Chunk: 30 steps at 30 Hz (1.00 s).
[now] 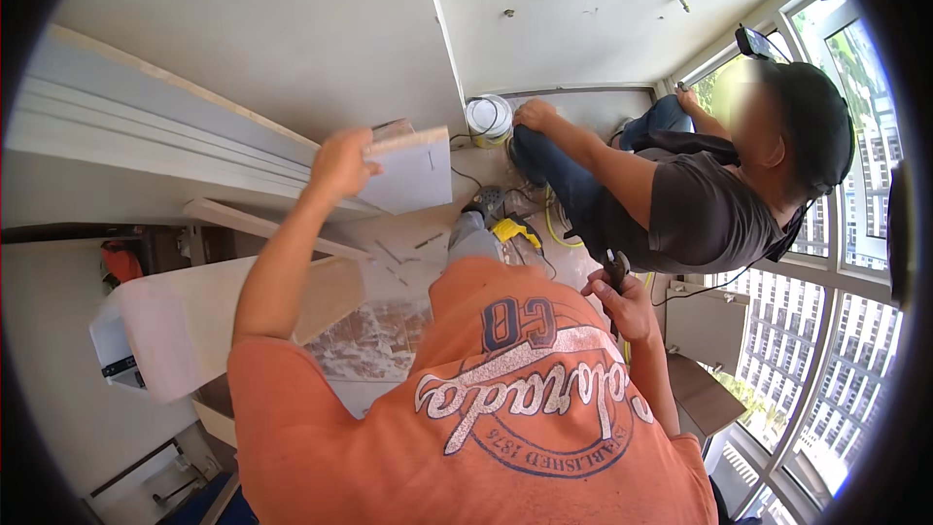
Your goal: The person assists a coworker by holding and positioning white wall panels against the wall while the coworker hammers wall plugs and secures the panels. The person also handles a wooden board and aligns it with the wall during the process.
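Note:
My left hand reaches forward, its fingers closed on the left edge of a small white board with a bare wood edge along its top. The board stands tilted beside the large panels. My right hand is held close to my right side, wrapped round a dark pair of pliers whose head points up and away from me. On the floor ahead of my body, between the hands, lies a yellow and black power tool.
A co-worker in a dark cap sits close at my right, by the windows. A white bucket stands ahead. Long boards lean at left, above a pale wooden panel. Cables and a yellow hose cross the floor.

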{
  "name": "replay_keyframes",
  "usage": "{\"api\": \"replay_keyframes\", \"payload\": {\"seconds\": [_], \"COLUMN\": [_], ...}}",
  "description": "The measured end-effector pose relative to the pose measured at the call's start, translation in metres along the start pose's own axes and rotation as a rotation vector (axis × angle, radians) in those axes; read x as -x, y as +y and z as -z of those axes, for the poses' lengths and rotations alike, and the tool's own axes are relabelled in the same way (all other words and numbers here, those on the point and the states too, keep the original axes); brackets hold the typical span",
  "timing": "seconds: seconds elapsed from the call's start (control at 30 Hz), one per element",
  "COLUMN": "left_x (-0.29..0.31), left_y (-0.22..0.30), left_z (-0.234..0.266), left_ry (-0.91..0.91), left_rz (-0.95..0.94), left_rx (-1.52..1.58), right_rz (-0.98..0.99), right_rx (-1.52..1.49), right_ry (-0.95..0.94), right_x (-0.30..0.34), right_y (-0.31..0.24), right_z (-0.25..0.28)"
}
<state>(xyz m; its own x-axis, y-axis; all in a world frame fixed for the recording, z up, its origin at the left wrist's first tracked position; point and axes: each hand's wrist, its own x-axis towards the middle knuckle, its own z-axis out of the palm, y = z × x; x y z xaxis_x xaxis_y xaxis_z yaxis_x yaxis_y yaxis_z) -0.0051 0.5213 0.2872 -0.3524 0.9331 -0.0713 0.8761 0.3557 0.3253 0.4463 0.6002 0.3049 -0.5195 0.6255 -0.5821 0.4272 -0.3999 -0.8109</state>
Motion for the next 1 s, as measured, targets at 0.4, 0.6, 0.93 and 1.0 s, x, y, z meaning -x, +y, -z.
{"api": "replay_keyframes", "payload": {"seconds": [0.4,0.6,0.93,1.0], "left_x": [-0.05,-0.084,-0.116,-0.12], "left_y": [-0.113,-0.134,-0.148,-0.15], "left_z": [-0.158,-0.183,-0.172,-0.173], "left_ry": [-0.26,-0.079,-0.064,-0.072], "left_rz": [-0.08,0.01,0.029,-0.011], "left_rx": [-0.031,-0.025,-0.057,-0.12], "right_rz": [-0.266,-0.259,-0.262,-0.261], "right_rx": [0.033,-0.023,-0.023,-0.061], "right_ry": [0.066,0.09,0.099,0.09], "right_x": [-0.046,-0.063,-0.076,-0.076], "right_y": [-0.029,-0.021,-0.013,-0.012], "right_z": [-0.015,-0.022,-0.027,-0.029]}}
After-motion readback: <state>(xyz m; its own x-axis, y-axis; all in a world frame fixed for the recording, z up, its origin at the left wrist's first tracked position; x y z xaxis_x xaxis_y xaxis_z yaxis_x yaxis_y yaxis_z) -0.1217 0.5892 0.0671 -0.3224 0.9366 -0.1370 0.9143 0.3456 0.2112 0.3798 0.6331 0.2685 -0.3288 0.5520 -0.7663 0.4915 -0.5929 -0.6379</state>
